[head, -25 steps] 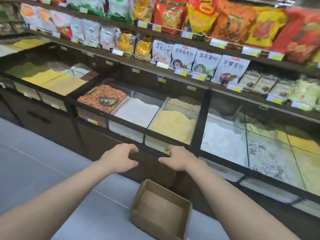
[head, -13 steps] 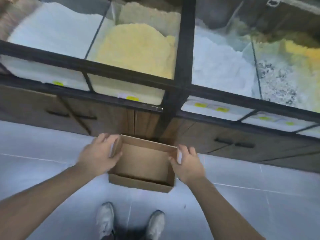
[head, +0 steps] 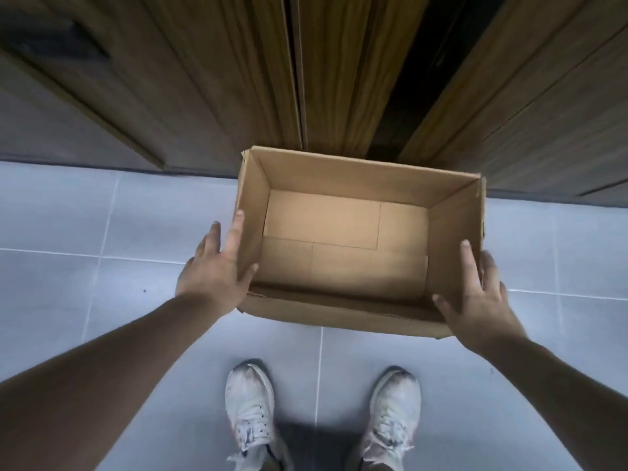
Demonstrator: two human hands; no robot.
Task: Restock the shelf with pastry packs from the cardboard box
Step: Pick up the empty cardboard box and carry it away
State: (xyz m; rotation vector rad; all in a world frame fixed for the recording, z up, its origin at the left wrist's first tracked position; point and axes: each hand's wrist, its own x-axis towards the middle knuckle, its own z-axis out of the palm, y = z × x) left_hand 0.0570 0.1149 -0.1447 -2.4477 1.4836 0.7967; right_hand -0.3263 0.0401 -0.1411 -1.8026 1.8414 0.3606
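Here, both hands flank the cardboard box (head: 343, 185) — only bare bottom.

Box (head: 343, 302) on floor (head: 85, 232) before cabinet (head: 204, 79), betw. both hands, shoes (head: 249, 409) behind it.

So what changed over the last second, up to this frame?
Both hands came down from the bin counter's edge to the cardboard box. The left hand now lies along its left wall and the right hand along its right wall, fingers straight. The box stayed on the floor by the cabinet, empty.
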